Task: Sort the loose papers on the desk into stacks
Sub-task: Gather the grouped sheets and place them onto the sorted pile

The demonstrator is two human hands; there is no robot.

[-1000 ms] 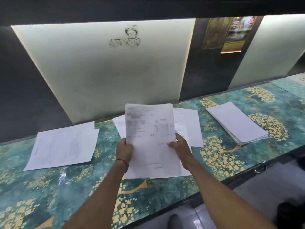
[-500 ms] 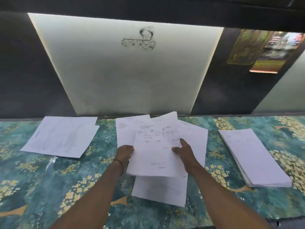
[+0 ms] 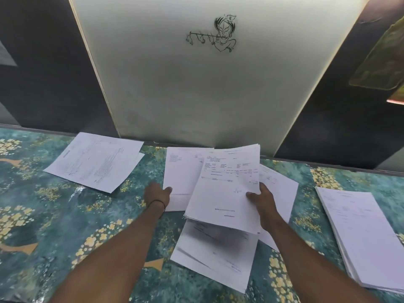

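Through the head camera I saw the right hand [image 3: 263, 201] clamped on a sheaf of papers [image 3: 223, 193] above the floral bench [image 3: 65, 215]. The left hand [image 3: 156, 193] pinched a sheet [image 3: 181, 182] just beside it, between a left stack [image 3: 94, 160] and a right stack [image 3: 360, 237].

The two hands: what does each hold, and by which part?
Right hand pinches the raised sheaf of white printed papers at its right edge; left hand pinches a white printed sheet at its left edge.

Both forearms extended forward, left hand [image 3: 157, 194] pinching a sheet [image 3: 181, 182], right hand [image 3: 263, 199] gripping a sheaf [image 3: 223, 193], thumb on top
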